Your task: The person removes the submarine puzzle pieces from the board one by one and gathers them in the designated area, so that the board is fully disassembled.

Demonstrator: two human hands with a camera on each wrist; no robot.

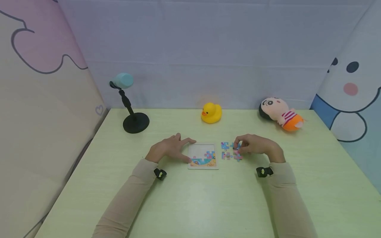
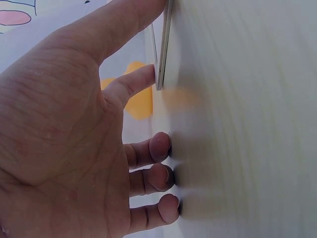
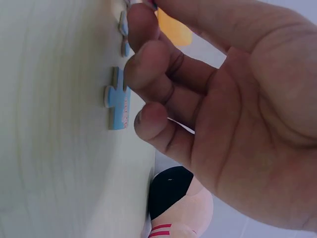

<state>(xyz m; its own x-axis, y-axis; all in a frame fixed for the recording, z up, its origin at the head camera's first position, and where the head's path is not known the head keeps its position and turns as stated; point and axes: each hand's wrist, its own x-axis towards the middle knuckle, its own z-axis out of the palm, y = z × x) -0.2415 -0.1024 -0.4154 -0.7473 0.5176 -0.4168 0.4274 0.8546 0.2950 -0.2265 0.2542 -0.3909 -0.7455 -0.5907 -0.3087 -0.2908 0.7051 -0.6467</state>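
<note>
Puzzle tray (image 1: 203,150), artwork in head view alone, meets splayed left hand (image 1: 171,147) while right hand (image 1: 255,144) pinches a piece (image 1: 237,155) its wrist view crops.

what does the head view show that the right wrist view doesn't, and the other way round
Only the head view shows the left hand, the puzzle board and the black stand. Only the right wrist view shows the palm side of the right hand. Both show that hand, loose pieces, the duck, the doll and the table.
</note>
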